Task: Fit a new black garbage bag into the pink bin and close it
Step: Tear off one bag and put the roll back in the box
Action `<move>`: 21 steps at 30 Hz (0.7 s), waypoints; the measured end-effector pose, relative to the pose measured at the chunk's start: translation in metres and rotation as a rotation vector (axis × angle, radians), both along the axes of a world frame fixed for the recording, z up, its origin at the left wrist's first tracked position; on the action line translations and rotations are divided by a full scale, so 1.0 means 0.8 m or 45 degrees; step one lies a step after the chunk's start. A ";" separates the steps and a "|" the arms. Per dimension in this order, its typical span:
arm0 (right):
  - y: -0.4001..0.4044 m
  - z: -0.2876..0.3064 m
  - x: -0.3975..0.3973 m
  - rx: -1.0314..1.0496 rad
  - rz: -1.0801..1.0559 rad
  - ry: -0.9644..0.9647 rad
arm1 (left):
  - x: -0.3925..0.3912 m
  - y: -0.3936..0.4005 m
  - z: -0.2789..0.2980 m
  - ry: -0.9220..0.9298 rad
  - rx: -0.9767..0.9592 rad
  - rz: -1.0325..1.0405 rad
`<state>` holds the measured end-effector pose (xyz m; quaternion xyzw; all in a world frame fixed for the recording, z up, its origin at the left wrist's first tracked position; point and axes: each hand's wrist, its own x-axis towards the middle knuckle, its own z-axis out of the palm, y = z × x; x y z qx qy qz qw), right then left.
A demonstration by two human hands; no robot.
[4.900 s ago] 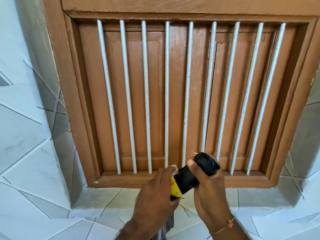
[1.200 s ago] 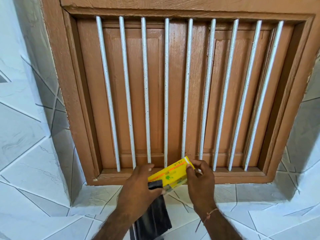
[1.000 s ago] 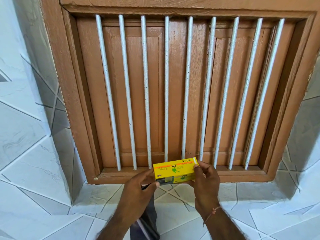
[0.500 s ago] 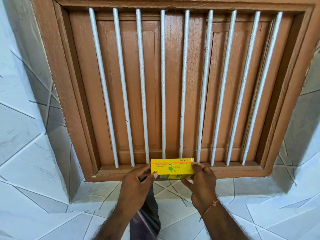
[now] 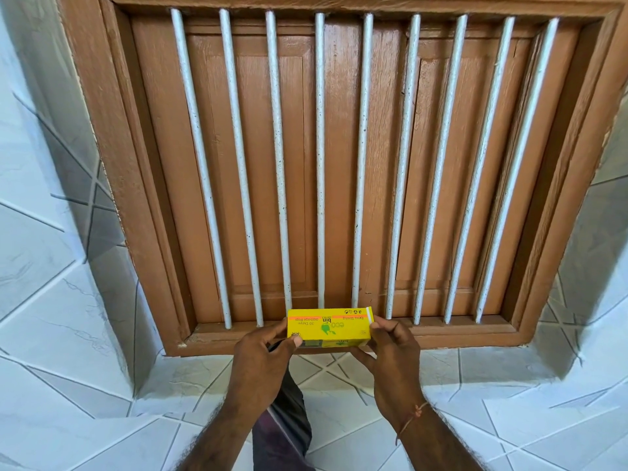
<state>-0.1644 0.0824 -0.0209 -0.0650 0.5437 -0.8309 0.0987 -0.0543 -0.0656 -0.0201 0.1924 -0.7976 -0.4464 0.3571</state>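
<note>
Our fingers (image 5: pixel 296 340) are pinching the two short ends of the yellow garbage-bag box (image 5: pixel 329 327), the left hand (image 5: pixel 260 363) closed on its left end and the right hand (image 5: pixel 394 358) on its right end, so both are grasping the box. We are holding it level and lengthwise, right at the brown window sill (image 5: pixel 458 334); we cannot tell whether its base is touching the wood yet. Just below the box, behind our left wrist, a dark strip (image 5: pixel 289 413) is hanging down; it could be the black bag or simply clothing, and we cannot tell which. Under the sill, the grey marbled tiles (image 5: pixel 339 375) are filling the recess. Above the sill, the white bars (image 5: pixel 319 164) are rising in a row, and behind them the brown shutters (image 5: pixel 258 171) are standing closed.

As for progress, we are judging that the task is barely begun: the pink bin is nowhere in view here. Fitting the bag into the bin, folding it over the rim and closing the lid all appear to be left.
</note>
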 end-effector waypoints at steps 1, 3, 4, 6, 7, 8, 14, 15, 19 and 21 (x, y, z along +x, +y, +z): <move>-0.001 -0.001 0.001 0.006 -0.009 0.007 | 0.000 0.000 -0.001 -0.004 0.000 0.004; -0.002 -0.002 0.001 0.020 -0.032 0.019 | -0.001 0.000 -0.002 -0.003 -0.014 0.003; -0.003 -0.002 0.000 0.023 -0.037 0.005 | -0.001 0.000 -0.002 -0.003 -0.022 -0.001; -0.003 -0.001 -0.005 0.012 -0.010 -0.071 | -0.001 0.001 -0.003 -0.009 -0.023 -0.010; -0.002 0.000 -0.008 0.003 0.017 -0.113 | -0.001 0.001 -0.003 -0.010 -0.020 -0.013; -0.001 0.000 -0.012 -0.002 0.042 -0.141 | 0.000 0.001 -0.002 -0.007 -0.014 -0.018; 0.002 0.006 -0.023 0.044 0.080 -0.157 | -0.002 0.010 0.004 0.010 0.072 -0.032; 0.002 0.008 -0.024 0.041 0.063 -0.166 | -0.002 0.011 0.004 0.013 0.084 -0.037; -0.001 0.011 -0.025 -0.064 -0.019 -0.255 | -0.004 0.014 0.001 0.016 0.153 -0.116; 0.000 0.010 -0.022 -0.138 -0.035 -0.279 | -0.006 0.017 0.000 0.029 0.153 -0.122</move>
